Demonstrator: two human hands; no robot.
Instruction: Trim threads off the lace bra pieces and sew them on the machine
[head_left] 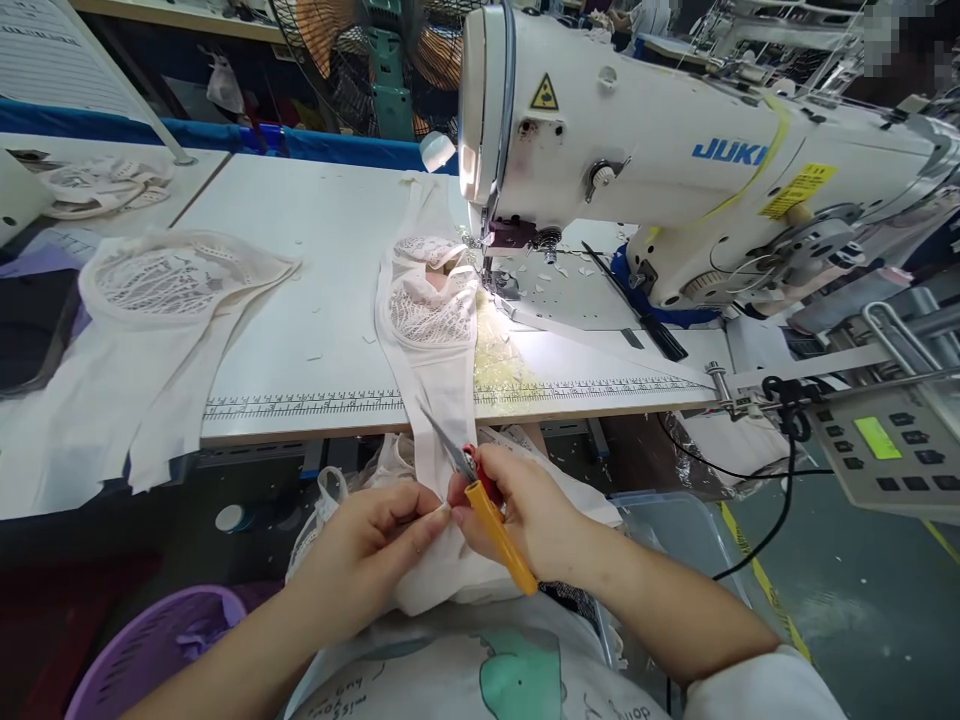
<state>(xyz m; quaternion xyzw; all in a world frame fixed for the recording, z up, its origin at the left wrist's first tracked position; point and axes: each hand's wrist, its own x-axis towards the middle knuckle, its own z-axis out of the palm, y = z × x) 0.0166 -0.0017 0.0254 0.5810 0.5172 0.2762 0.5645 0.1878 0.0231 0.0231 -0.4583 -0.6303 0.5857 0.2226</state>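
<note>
A pale pink lace garment lies under the needle of a white sewing machine and hangs down over the table's front edge into my lap. My left hand pinches the hanging fabric strip below the table edge, fingers closed on it. Right beside it, my right hand grips yellow-handled thread snips, whose blades point up-left against the strip.
A stack of lace pieces lies at the left of the white table. A purple basket stands at the lower left. A control panel hangs at the right. A fan stands behind the table.
</note>
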